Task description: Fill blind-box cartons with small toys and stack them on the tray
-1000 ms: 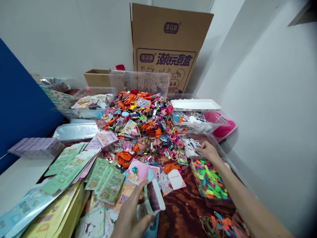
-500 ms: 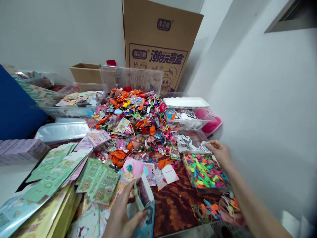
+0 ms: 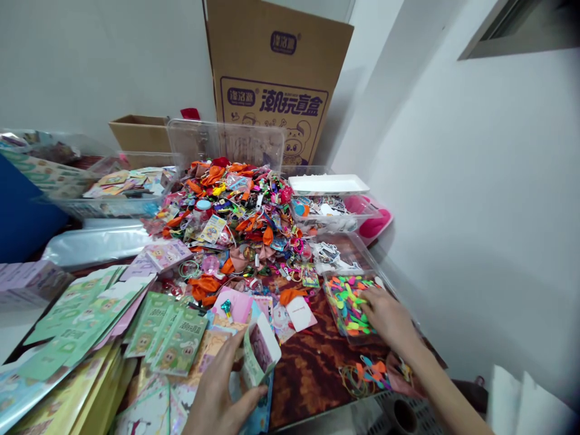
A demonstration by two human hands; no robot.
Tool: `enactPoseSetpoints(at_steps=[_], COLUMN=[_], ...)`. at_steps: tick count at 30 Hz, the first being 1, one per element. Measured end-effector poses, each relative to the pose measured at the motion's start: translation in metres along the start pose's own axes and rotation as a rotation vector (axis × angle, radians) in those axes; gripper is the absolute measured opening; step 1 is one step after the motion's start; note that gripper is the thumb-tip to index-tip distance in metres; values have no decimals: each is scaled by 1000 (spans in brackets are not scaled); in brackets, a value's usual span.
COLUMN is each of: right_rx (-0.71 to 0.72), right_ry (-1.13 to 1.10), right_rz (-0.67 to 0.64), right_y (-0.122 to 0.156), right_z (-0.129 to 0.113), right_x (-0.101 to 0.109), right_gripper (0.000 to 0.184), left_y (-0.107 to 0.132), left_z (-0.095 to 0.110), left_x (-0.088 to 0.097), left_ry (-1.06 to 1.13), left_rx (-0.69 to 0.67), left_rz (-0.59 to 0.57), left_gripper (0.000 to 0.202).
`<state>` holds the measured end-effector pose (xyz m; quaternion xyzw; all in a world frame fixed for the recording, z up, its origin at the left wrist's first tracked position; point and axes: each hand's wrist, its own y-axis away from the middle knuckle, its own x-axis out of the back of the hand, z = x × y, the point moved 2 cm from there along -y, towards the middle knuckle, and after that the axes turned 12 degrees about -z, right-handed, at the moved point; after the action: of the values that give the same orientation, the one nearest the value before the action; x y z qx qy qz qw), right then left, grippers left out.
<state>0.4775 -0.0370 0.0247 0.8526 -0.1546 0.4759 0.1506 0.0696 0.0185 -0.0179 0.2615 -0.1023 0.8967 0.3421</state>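
Note:
My left hand (image 3: 217, 386) is wrapped round a small open cardboard box (image 3: 272, 345), its open end tilted up and a patterned inside showing. My right hand (image 3: 392, 320) reaches down into a clear bin of neon-coloured balloons (image 3: 347, 302). Its fingers are bent together among the balloons, and their tips are partly hidden, so what they pinch cannot be made out. Just behind that bin lies a clear tray of white cut-out stickers (image 3: 333, 257). Left of my left hand are several green printed packets (image 3: 181, 344).
A heap of small trinkets (image 3: 240, 211) fills the middle back, before a tall carton (image 3: 281, 66). Flat green box blanks (image 3: 86, 326) and yellow ones (image 3: 86, 399) lie at left. A perforated basket (image 3: 385, 417) stands at the front edge, below rubber bands (image 3: 356, 382).
My right hand has moved from the sticker tray down and nearer, into the balloon bin. My left hand keeps the box, now turned a little. The view has shifted slightly right.

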Motion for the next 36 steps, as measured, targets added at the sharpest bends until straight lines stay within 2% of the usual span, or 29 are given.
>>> enactPoseSetpoints(at_steps=[6, 10, 14, 19, 24, 31, 36], right_rx=[-102, -162, -196, -215, -231, -204, -177], right_ry=[-360, -601, -747, -846, -869, -1008, -1081], right_rz=[44, 31, 64, 62, 87, 39, 16], right_y=[-7, -8, -11, -9, -7, -3, -1], right_z=[8, 8, 6, 5, 9, 0, -5], right_x=[20, 17, 11, 13, 19, 24, 19], right_gripper=[35, 41, 37, 32, 28, 32, 38], left_y=[6, 9, 10, 8, 7, 11, 14], left_z=[-7, -9, -7, -5, -7, -7, -5], left_x=[0, -5, -3, 0, -7, -7, -9], left_ry=[4, -37, -77, -84, -88, -108, -105], left_rx=[-4, -18, -29, -11, -27, -37, -53], left_rz=[12, 8, 0, -19, -22, -15, -44], left_gripper=[73, 75, 77, 74, 81, 82, 86])
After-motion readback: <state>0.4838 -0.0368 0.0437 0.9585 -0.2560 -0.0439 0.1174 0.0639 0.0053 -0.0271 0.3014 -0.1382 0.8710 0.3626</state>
